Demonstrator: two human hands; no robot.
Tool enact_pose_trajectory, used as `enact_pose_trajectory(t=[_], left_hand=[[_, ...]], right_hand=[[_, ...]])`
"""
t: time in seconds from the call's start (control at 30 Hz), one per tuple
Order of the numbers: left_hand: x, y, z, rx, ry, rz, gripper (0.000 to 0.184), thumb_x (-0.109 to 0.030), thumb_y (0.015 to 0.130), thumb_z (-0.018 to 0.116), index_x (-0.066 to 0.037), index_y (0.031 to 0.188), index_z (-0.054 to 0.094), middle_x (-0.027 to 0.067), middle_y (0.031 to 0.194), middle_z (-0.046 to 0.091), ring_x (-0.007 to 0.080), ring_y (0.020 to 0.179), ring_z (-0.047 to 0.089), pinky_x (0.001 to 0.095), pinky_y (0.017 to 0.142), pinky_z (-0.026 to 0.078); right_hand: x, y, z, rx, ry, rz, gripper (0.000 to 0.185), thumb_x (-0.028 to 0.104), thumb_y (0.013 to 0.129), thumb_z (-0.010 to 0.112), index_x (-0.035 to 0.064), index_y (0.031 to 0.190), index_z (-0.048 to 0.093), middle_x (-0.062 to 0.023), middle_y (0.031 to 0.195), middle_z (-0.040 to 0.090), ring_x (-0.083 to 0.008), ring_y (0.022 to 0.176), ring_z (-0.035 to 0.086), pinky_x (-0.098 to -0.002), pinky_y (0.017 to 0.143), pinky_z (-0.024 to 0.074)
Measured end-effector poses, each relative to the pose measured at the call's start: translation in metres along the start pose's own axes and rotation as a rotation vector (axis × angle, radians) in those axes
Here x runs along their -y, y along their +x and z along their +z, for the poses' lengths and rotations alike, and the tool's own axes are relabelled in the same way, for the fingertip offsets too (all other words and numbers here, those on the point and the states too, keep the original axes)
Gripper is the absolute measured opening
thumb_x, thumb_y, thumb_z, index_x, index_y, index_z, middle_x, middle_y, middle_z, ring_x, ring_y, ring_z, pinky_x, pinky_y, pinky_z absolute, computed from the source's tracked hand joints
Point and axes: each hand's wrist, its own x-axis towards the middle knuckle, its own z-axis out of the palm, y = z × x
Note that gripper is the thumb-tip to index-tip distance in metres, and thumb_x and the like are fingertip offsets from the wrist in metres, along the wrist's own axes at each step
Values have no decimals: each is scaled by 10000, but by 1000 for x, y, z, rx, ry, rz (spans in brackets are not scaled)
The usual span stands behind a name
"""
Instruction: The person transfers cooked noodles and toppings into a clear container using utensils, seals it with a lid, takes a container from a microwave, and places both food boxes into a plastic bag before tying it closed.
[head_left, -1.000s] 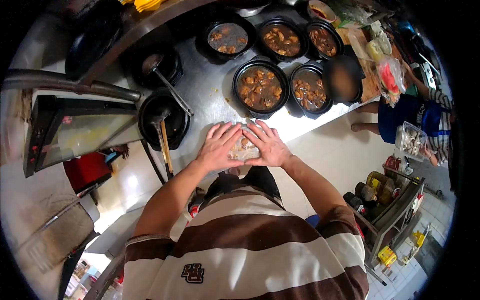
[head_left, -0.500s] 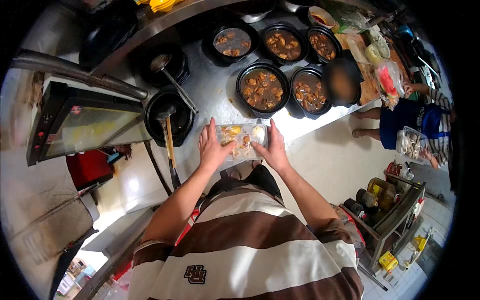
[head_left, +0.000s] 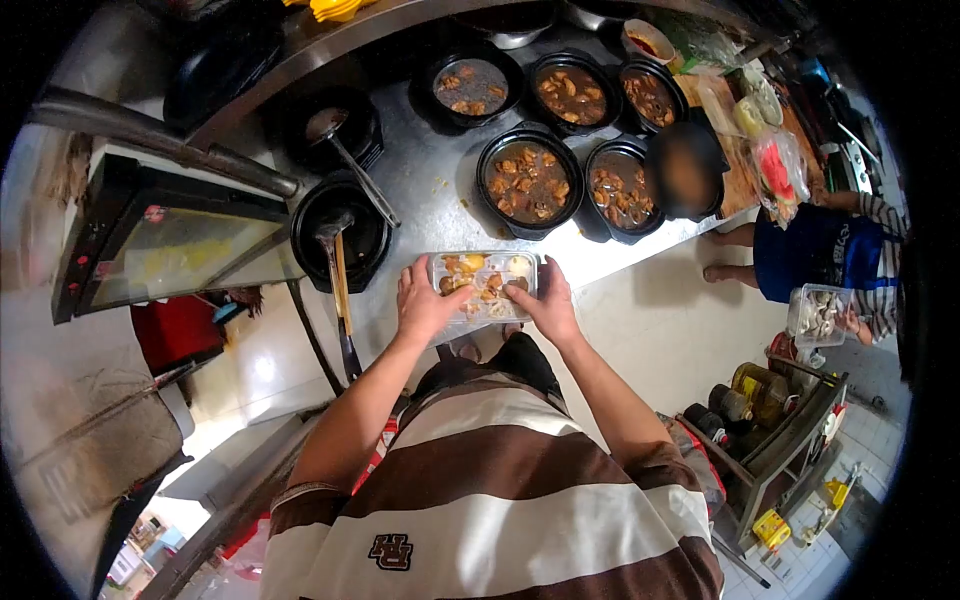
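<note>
A clear plastic food container (head_left: 484, 262) rests at the metal counter's near edge, holding brown and yellowish pieces of food and something pale in its far right corner. My left hand (head_left: 425, 303) clasps its left side, the thumb lying over the top. On the opposite side my right hand (head_left: 550, 305) grips it likewise, thumb over the near right part. A transparent lid seems to cover the food, though glare makes its edge hard to make out. Beyond my hands stands a black pot of brown stewed chunks (head_left: 528, 183), with another such pot (head_left: 622, 190) beside it.
More black pots (head_left: 572, 90) stand farther back. At left, a ladle (head_left: 362, 180) and a wooden-handled utensil (head_left: 340, 275) lean on dark pots. A co-worker in a blue apron (head_left: 808, 250) holds a clear container (head_left: 820, 318) at right. A low rack (head_left: 770, 450) holds bottles.
My fingers, stretched forward along the container before, have bent in around its sides. The co-worker's container has shifted slightly left and down in view.
</note>
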Motion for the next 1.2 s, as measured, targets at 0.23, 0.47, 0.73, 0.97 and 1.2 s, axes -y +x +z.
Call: enact_pose_trajectory(t=[0.23, 0.47, 0.73, 0.97, 1.2], left_hand=[[21, -9, -19, 362, -812, -455, 255, -259, 778, 707, -66, 772, 540, -35, 717, 482, 76, 724, 422, 234, 677, 350], [-6, -39, -49, 244, -1117, -462, 183, -174, 810, 681, -100, 805, 514, -50, 768, 465, 66, 715, 409, 236, 640, 336], [11, -102, -125, 35, -1645, -266, 208, -11, 829, 604, -73, 992, 491, 11, 966, 545, 105, 911, 514, 274, 811, 407], [98, -154, -230, -222, -1753, -230, 635, 20, 805, 585, -40, 1376, 314, 108, 1267, 482, 210, 1175, 476, 381, 995, 385], [208, -213, -346, -515, -1778, -514, 518, -71, 840, 593, 17, 1314, 402, 105, 1215, 541, 196, 1092, 551, 347, 930, 451]], right_hand=[[25, -9, -30, 308, 103, 357, 252, 224, 826, 696, 36, 810, 528, -26, 759, 572, -107, 664, 494, -256, 617, 427], [67, 5, -52, 436, 368, 432, 194, 93, 849, 659, 88, 779, 478, 23, 771, 539, -66, 709, 464, -228, 626, 405], [191, 15, -22, 755, 495, 166, 225, -54, 813, 634, 76, 854, 455, -73, 1179, 472, -163, 1082, 482, -305, 921, 428], [279, -10, 122, 977, 503, 64, 309, -97, 786, 624, 94, 966, 461, -86, 1302, 428, -172, 1168, 445, -312, 964, 391], [352, -61, 313, 1210, 534, 126, 286, -41, 791, 651, 73, 1012, 512, -69, 1272, 486, -141, 1123, 470, -297, 958, 391]])
